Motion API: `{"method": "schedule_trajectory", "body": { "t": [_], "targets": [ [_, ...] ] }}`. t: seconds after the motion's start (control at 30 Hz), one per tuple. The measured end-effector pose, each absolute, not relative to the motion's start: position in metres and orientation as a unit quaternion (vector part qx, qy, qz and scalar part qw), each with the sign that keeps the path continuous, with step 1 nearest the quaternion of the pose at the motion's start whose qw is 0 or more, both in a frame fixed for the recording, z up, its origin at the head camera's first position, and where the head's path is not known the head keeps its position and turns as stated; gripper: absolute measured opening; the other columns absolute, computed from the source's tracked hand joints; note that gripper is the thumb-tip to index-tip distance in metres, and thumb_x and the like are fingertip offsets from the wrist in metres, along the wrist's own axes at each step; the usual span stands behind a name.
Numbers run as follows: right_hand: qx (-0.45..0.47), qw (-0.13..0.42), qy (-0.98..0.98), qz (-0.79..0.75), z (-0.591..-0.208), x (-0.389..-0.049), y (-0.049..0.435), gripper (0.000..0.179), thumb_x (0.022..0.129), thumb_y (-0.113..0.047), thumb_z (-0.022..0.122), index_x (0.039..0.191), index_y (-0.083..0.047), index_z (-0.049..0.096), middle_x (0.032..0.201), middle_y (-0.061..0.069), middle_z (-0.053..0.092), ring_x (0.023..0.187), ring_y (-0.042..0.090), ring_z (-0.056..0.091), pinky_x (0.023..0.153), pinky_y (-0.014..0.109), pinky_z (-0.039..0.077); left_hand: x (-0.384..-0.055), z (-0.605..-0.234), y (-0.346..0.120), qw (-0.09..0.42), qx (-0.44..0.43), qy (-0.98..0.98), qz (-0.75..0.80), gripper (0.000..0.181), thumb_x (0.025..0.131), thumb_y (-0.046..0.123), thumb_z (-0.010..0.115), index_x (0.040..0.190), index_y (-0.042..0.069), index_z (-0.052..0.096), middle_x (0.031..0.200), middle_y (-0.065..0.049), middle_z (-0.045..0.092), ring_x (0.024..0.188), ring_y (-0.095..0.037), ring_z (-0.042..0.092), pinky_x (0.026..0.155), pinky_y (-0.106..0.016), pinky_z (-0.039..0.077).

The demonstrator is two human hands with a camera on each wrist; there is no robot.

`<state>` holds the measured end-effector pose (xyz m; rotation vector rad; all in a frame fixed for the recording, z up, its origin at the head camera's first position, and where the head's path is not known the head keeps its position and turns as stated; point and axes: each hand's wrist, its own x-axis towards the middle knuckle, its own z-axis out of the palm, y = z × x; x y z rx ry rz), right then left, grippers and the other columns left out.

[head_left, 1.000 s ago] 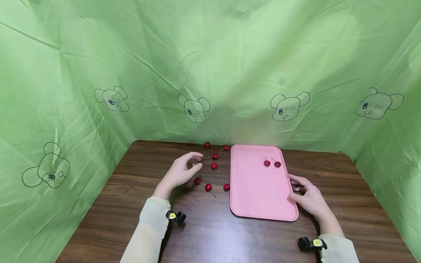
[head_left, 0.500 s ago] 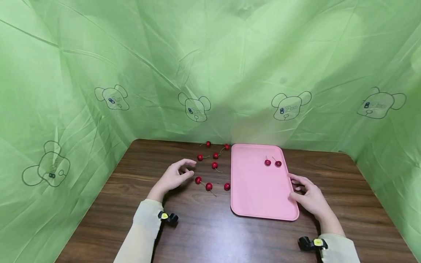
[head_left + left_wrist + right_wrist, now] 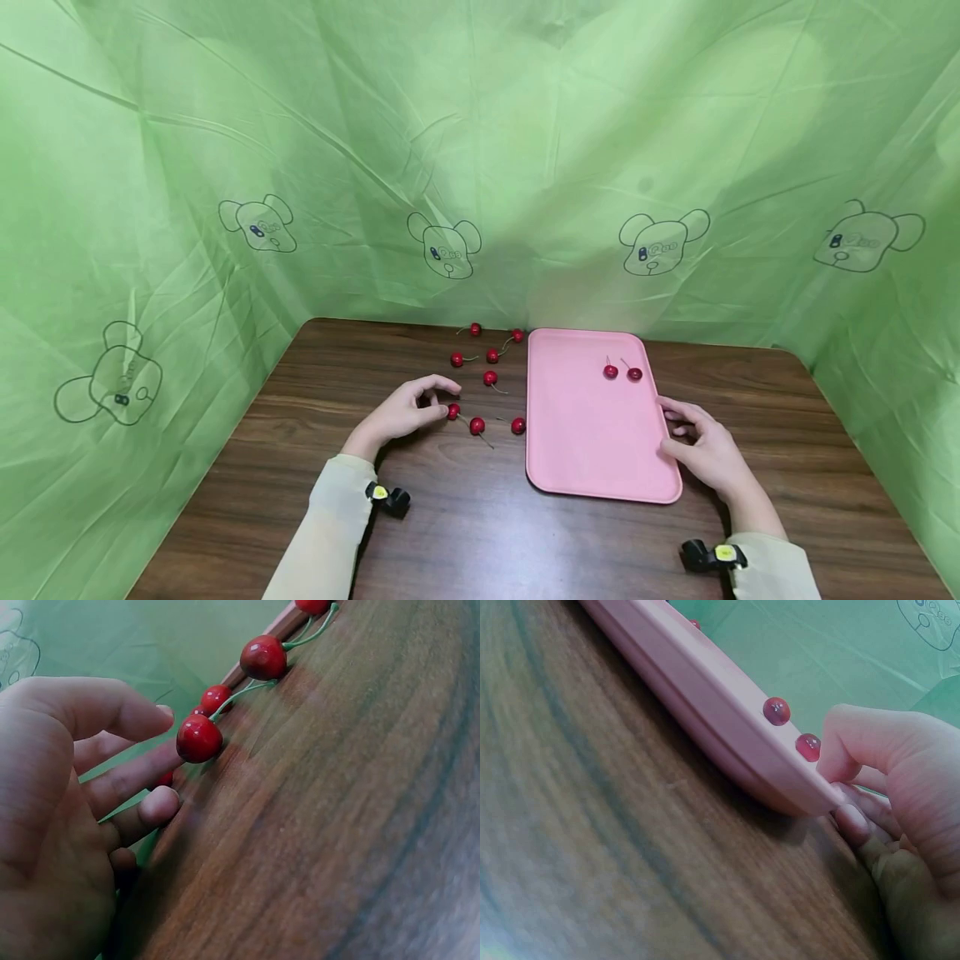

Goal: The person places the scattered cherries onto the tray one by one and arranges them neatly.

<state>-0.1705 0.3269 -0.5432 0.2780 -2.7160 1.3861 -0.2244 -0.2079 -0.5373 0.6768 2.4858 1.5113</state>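
My left hand (image 3: pixel 405 412) hovers at the left of the scattered cherries, fingers loosely bent. Its thumb and fingers stand around the nearest cherry (image 3: pixel 199 738), a shiny red one with a green stem; in the left wrist view the thumb tip is a small gap away from it. Another cherry (image 3: pixel 477 426) lies just to its right. My right hand (image 3: pixel 705 446) holds the right rim of a pink rectangular tray (image 3: pixel 585 450), thumb and fingers at its edge. Two cherries, one of them this dark red cherry (image 3: pixel 633 374), lie in the tray's far right part.
Several more cherries lie left of the tray, among them a far cherry (image 3: pixel 476 329) and one cherry (image 3: pixel 518 426) close by the tray's left rim. All rests on a dark wooden table (image 3: pixel 465 533). A green curtain (image 3: pixel 480 167) hangs behind and at both sides.
My left hand has drawn back from the cherry farther up, which stays on the table, and come down to the nearer cherry at the left. My right hand and the tray stay put.
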Motion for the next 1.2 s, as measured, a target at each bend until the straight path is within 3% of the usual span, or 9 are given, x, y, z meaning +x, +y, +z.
{"method": "schedule_trajectory", "body": {
  "t": [0.13, 0.3, 0.6, 0.93, 1.2],
  "targets": [
    [0.084, 0.033, -0.889, 0.450, -0.5424, -0.1698, 0.3265, 0.068, 0.089, -0.001, 0.085, 0.152, -0.003, 0.061, 0.135, 0.020, 0.068, 0.105, 0.004, 0.061, 0.086, 0.013, 0.048, -0.2242, -0.5384, -0.2071, 0.089, 0.235, 0.830, 0.498, 0.044, 0.095, -0.003, 0.073, 0.138, 0.009, 0.071, 0.118, -0.014, 0.073, 0.090, -0.026, 0.058, 0.074, -0.033, 0.046],
    [0.075, 0.024, -0.893, 0.444, -0.5414, -0.1705, 0.3260, 0.069, 0.089, -0.003, 0.085, 0.153, -0.004, 0.061, 0.137, 0.020, 0.067, 0.106, 0.008, 0.062, 0.086, 0.013, 0.048, -0.2236, -0.5387, -0.2071, 0.104, 0.233, 0.839, 0.481, 0.046, 0.095, -0.006, 0.070, 0.139, 0.008, 0.071, 0.105, -0.019, 0.070, 0.090, -0.031, 0.057, 0.073, -0.035, 0.045],
    [0.072, 0.024, -0.896, 0.438, -0.5412, -0.1705, 0.3261, 0.069, 0.089, -0.003, 0.085, 0.154, -0.006, 0.061, 0.137, 0.019, 0.067, 0.107, 0.011, 0.062, 0.086, 0.014, 0.048, -0.2249, -0.5399, -0.2087, 0.100, 0.249, 0.846, 0.460, 0.046, 0.095, -0.002, 0.073, 0.135, 0.020, 0.075, 0.098, -0.004, 0.067, 0.087, -0.022, 0.057, 0.073, -0.033, 0.047],
    [0.076, 0.026, -0.893, 0.442, -0.5423, -0.1700, 0.3270, 0.069, 0.090, -0.002, 0.084, 0.154, -0.004, 0.060, 0.138, 0.020, 0.067, 0.107, 0.008, 0.062, 0.086, 0.013, 0.048, -0.2247, -0.5373, -0.2080, 0.098, 0.274, 0.841, 0.457, 0.039, 0.096, -0.003, 0.072, 0.128, 0.019, 0.077, 0.117, -0.001, 0.072, 0.094, -0.020, 0.059, 0.079, -0.031, 0.049],
    [0.074, 0.022, -0.896, 0.438, -0.5419, -0.1700, 0.3270, 0.068, 0.090, -0.003, 0.084, 0.154, -0.005, 0.060, 0.138, 0.019, 0.067, 0.107, 0.009, 0.062, 0.086, 0.013, 0.048, -0.2250, -0.5369, -0.2073, 0.102, 0.269, 0.840, 0.460, 0.037, 0.096, -0.004, 0.073, 0.126, 0.017, 0.078, 0.121, 0.000, 0.073, 0.094, -0.019, 0.059, 0.081, -0.031, 0.049]
  ]
}}
